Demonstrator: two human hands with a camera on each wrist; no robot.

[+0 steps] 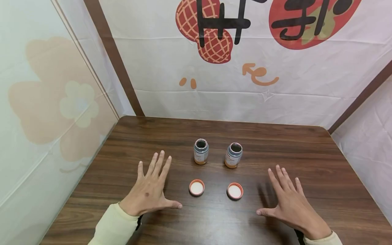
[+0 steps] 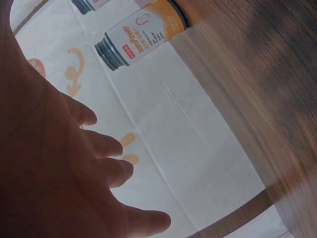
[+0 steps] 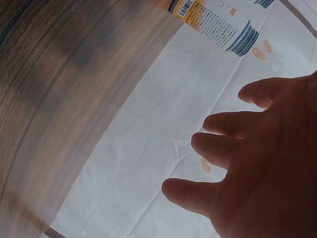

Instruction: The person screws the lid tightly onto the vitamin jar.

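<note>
Two small grey bottles with white and orange labels stand upright and uncapped on the table, the left bottle [image 1: 200, 154] and the right bottle [image 1: 233, 158]. Nearer the person lie two orange-rimmed caps, white insides up: the left cap [image 1: 196, 188] and the right cap [image 1: 235, 191]. Left of them, my left hand [image 1: 148, 194] is spread with its fingers straight, holding nothing. On the other side my right hand [image 1: 289, 204] is likewise spread and holds nothing. The left wrist view shows a bottle [image 2: 143, 34] beyond the fingers; the right wrist view also has a bottle [image 3: 218, 25].
The dark wood-grain table [image 1: 147, 136] has rounded far corners. A white printed cloth [image 1: 232, 102] hangs behind it, with brown strips. Another light cloth [image 1: 46, 153] with a flower print hangs along the left side, and white cloth [image 1: 367, 163] hangs at the right.
</note>
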